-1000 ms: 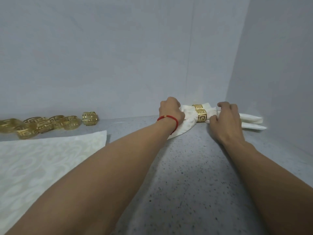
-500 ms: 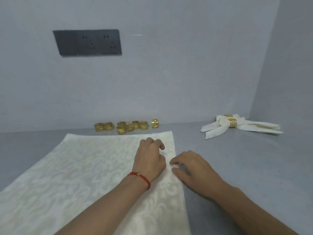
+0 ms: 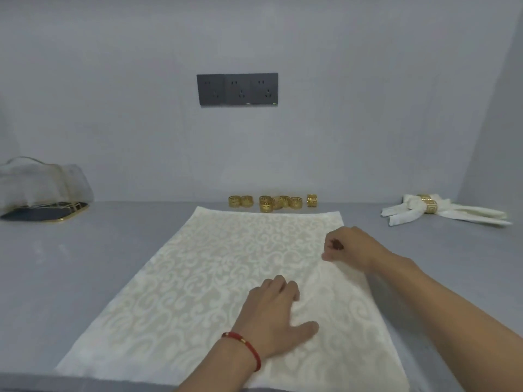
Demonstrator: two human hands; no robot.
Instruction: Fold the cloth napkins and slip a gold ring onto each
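Observation:
A cream patterned napkin point(image 3: 215, 278) lies flat and unfolded on the grey counter. My left hand point(image 3: 274, 315), with a red string bracelet at the wrist, rests palm down on its near right part, thumb spread. My right hand point(image 3: 351, 247) sits farther back near the napkin's right edge with its fingers curled; thumb and forefinger meet at the cloth. Several loose gold rings point(image 3: 271, 202) stand in a row against the back wall just beyond the napkin. At the far right lie finished folded napkins point(image 3: 452, 215) held by gold rings point(image 3: 430, 206).
A gold-rimmed dark tray point(image 3: 48, 213) with a clear holder of white cloths point(image 3: 42, 185) stands at the back left. A dark socket panel point(image 3: 237, 89) is on the back wall. Walls close off the counter point(image 3: 85, 264) at the back and on the right.
Both hands left the ringed napkin at the far right and came to the flat napkin. My left hand now lies flat on it; my right hand moved back and curled at its right edge.

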